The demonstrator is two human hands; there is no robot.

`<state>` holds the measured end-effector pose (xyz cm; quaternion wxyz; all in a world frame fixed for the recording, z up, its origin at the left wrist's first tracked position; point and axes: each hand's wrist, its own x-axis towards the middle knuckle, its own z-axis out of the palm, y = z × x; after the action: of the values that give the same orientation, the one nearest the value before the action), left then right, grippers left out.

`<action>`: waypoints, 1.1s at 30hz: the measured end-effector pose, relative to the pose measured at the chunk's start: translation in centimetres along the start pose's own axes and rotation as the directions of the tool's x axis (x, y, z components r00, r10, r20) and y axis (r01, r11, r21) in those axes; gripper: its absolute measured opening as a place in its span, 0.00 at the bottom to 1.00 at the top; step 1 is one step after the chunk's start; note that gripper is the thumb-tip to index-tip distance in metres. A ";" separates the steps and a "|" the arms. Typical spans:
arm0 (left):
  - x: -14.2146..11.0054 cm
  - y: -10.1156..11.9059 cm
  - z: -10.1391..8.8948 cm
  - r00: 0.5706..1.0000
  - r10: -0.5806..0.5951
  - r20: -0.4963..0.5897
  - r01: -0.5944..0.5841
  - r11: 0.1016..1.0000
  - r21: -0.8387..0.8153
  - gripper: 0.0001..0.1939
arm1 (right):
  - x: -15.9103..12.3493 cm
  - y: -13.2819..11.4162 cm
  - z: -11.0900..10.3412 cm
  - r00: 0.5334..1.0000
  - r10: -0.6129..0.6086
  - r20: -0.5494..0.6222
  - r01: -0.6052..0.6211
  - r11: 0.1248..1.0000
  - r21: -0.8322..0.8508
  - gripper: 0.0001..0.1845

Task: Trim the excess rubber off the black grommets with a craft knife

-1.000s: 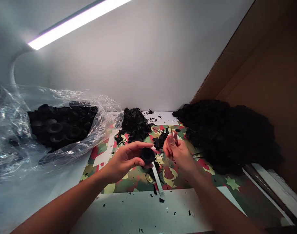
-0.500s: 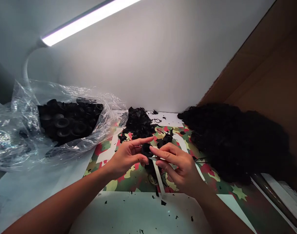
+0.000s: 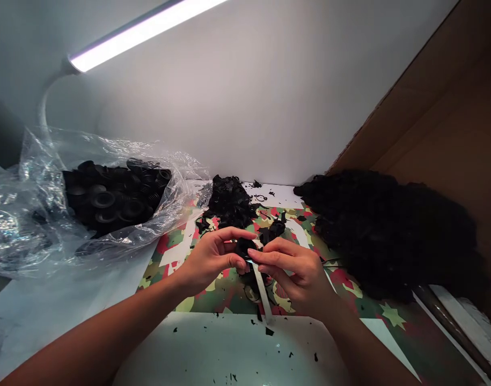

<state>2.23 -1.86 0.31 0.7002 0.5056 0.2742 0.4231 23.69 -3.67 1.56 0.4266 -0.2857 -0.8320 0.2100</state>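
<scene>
Over the middle of the patterned sheet, my left hand (image 3: 215, 254) grips a round black rubber part (image 3: 245, 248) between thumb and fingers. My right hand (image 3: 295, 271) pinches a slim metal tool, its bright tip (image 3: 250, 261) against the near edge of the part. Most of that tool is covered by my fingers, so its exact kind does not show. Below the hands a flat white strip (image 3: 263, 297) runs toward me, with black scraps around its upper end.
A clear plastic bag (image 3: 184, 166) full of black ringed rubber parts (image 3: 104, 199) stands left. Black shavings (image 3: 231, 201) lie behind the hands. To the right, a large black heap (image 3: 390, 230) rests against a cardboard panel (image 3: 442, 134). A lit lamp (image 3: 148, 35) hangs above.
The rubber part has turned slightly in my left hand, its opening showing less. The tool's tip has shifted a little along the edge. Both hands remain in nearly the same place.
</scene>
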 end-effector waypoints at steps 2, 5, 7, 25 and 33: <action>-0.1 -0.1 0.1 1.000 -0.001 -0.011 0.001 1.000 -0.007 0.21 | 0.1 0.0 0.0 1.000 0.013 -0.003 -0.013 1.000 0.020 0.17; -0.2 -0.2 0.1 1.000 0.007 -0.019 -0.008 1.000 -0.020 0.20 | 0.1 0.0 0.0 0.999 0.034 -0.001 -0.034 0.998 0.050 0.16; -0.2 -0.4 0.1 1.000 0.016 -0.021 -0.016 0.999 -0.034 0.20 | 0.1 0.0 0.0 0.999 0.042 0.004 -0.042 0.997 0.059 0.16; -0.1 -1.5 0.2 0.997 0.063 -0.054 -0.069 0.991 -0.112 0.21 | 0.1 -0.5 0.5 0.988 0.150 -0.034 -0.147 0.987 0.061 0.13; -0.3 -1.2 0.4 0.996 0.052 -0.067 -0.058 0.994 -0.095 0.20 | 0.0 -0.7 0.8 0.992 0.105 -0.074 -0.105 0.994 0.004 0.14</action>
<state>2.78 -2.49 -0.71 0.7027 0.4646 0.2617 0.4710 22.81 -4.26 1.48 0.4457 -0.3366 -0.7994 0.2213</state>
